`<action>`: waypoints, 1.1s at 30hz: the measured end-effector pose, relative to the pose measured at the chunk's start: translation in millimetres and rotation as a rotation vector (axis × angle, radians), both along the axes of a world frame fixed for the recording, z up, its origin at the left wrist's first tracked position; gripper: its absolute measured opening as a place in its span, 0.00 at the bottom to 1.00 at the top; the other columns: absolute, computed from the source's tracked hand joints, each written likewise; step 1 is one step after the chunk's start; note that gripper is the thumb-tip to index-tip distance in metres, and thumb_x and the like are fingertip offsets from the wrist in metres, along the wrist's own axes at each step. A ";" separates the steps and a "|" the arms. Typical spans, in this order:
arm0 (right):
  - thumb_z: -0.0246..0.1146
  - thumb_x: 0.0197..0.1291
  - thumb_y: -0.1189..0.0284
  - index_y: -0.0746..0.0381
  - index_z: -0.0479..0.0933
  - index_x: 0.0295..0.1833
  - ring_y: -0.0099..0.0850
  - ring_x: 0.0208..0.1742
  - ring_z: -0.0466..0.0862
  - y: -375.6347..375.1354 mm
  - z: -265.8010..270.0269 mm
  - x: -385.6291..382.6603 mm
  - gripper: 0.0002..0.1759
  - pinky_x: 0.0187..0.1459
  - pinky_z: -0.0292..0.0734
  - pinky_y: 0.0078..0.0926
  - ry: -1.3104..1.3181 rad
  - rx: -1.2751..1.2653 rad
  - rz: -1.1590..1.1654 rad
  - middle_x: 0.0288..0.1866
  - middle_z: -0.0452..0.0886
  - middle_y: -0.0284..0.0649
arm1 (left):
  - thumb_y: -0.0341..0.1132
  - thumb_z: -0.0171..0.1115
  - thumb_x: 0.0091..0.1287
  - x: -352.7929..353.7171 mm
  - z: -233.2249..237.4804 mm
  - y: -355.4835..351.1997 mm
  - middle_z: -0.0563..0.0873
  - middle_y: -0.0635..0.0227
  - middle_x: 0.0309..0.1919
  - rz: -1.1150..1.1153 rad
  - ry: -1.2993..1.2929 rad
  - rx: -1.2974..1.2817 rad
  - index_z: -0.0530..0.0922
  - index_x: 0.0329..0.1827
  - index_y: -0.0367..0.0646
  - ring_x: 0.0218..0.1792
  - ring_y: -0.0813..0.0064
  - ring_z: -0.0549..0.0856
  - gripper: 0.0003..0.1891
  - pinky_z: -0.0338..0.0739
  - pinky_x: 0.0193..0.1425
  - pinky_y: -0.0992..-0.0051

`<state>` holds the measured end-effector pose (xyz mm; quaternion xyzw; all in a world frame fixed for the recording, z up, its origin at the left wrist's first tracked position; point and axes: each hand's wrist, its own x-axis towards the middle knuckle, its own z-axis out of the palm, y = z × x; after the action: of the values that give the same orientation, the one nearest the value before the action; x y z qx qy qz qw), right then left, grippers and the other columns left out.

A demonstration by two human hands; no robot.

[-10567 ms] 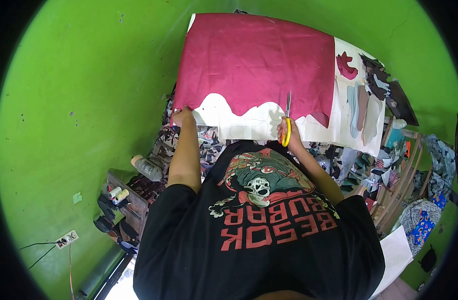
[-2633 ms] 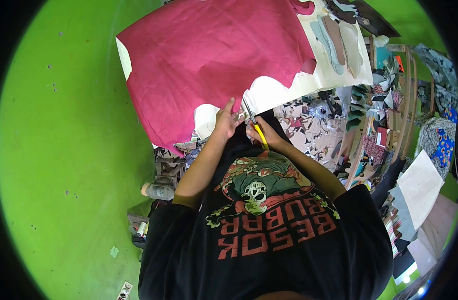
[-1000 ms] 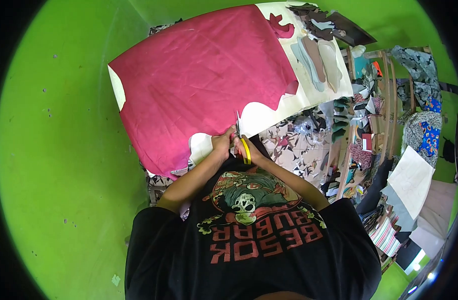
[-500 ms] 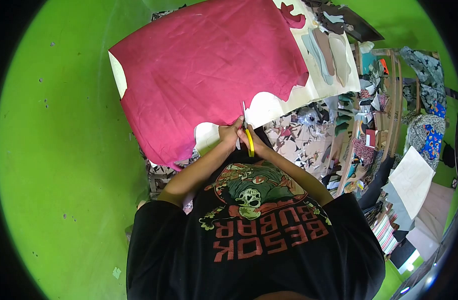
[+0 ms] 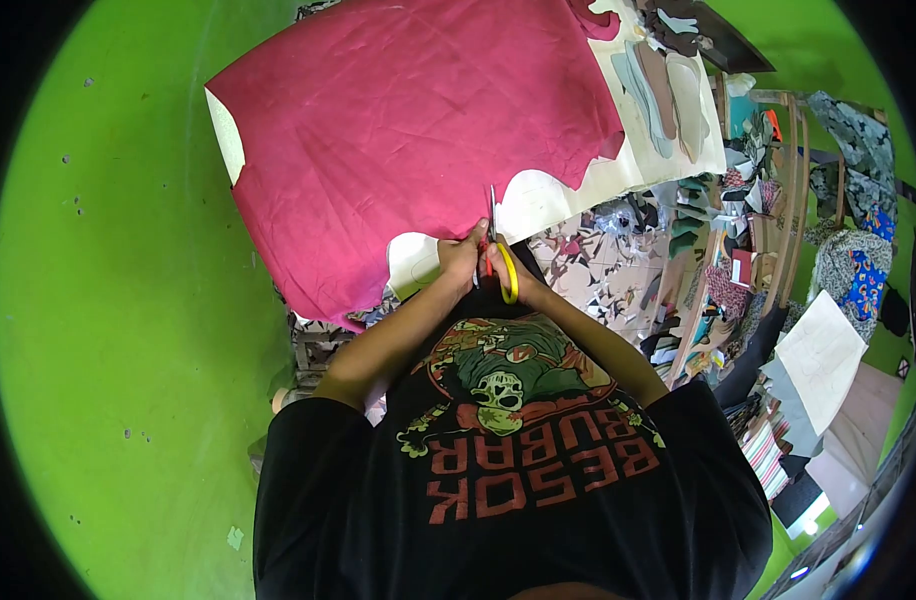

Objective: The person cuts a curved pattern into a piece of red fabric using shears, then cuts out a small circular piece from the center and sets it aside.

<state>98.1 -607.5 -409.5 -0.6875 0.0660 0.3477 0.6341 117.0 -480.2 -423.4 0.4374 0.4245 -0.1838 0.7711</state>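
A large red sheet, looking like leather [image 5: 398,130], lies over the table with cut-out curves along its near edge. My left hand [image 5: 461,257] grips this near edge, thumb on top; the fingers beneath are hidden. Close beside it on the right, my right hand [image 5: 508,275] is closed round the handles of a pair of scissors [image 5: 509,272] with yellow and red on the grips. The blades point away from me, at the edge of the red sheet between two curved notches. Whether the blades are parted is too small to tell.
Under the red sheet is a cream board [image 5: 628,175]. Long sole-shaped pieces [image 5: 689,105] lie on its right side. Scraps litter the tiled floor [image 5: 588,290]. A wooden rack [image 5: 800,190] with fabrics stands to the right, a green wall [image 5: 128,300] to the left.
The scissors have shifted slightly away from me along the red sheet, and their handles show wider apart. My left hand keeps its hold on the edge. The whole view has tilted a little.
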 end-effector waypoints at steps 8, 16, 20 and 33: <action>0.50 0.75 0.45 0.62 0.62 0.53 0.24 0.27 0.74 0.6 -11.3 -6.4 0.28 0.29 0.73 0.23 -0.104 0.055 -0.043 0.29 0.72 0.35 | 0.38 0.74 0.65 4.5 14.4 1.6 0.80 0.66 0.16 0.002 -0.024 0.032 0.80 0.28 0.38 0.09 0.74 0.73 0.15 0.64 0.10 0.72; 0.56 0.73 0.48 0.63 0.65 0.50 0.23 0.23 0.73 2.6 -14.1 -11.0 0.26 0.25 0.71 0.24 -0.106 -0.029 -0.083 0.24 0.72 0.33 | 0.36 0.75 0.64 4.4 15.2 3.2 0.82 0.68 0.20 0.005 -0.009 -0.009 0.81 0.29 0.38 0.13 0.75 0.76 0.13 0.69 0.14 0.73; 0.58 0.72 0.48 0.64 0.66 0.50 0.25 0.20 0.75 3.8 -16.3 -12.0 0.27 0.23 0.71 0.25 -0.141 -0.089 -0.101 0.21 0.73 0.34 | 0.35 0.75 0.63 3.3 7.8 3.8 0.83 0.69 0.23 -0.005 0.025 -0.038 0.82 0.29 0.39 0.18 0.76 0.79 0.11 0.73 0.20 0.74; 0.61 0.70 0.51 0.64 0.68 0.46 0.27 0.17 0.77 8.9 2.6 -8.2 0.25 0.20 0.70 0.27 -0.169 -0.142 -0.127 0.17 0.74 0.36 | 0.33 0.76 0.62 -2.1 -9.2 3.5 0.87 0.67 0.35 0.037 -0.036 -0.080 0.84 0.41 0.37 0.31 0.74 0.84 0.12 0.80 0.36 0.73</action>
<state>89.8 -598.6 -406.9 -0.7521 0.0800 0.2421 0.6078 115.0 -476.7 -432.5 0.4017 0.4107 -0.1783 0.7988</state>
